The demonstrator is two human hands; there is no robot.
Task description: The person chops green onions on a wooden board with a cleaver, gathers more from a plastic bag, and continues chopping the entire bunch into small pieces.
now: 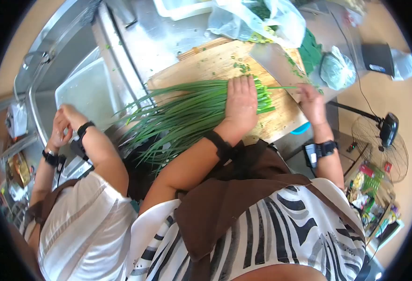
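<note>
A big bunch of garlic chives [182, 110] lies across the wooden cutting board [281, 119], its long green leaves hanging off the left side. My left hand [241, 100] is pressed over the bunch close to the pale stem ends, fingers together and curved over it. To the right, my right hand [311, 100] pinches the end of one thin chive stalk [283, 87] that sticks out from the bunch. Just beyond the stems, a wide cleaver [274, 61] rests on the board, with green scraps along its blade.
On my left, a co-worker's hands [65, 124] are over a white tub [86, 91] in the sink. Behind the board lie a clear plastic bag [262, 23] with greens and a white container [182, 8]. A wrapped bundle [338, 69] and a fan [387, 131] are at right.
</note>
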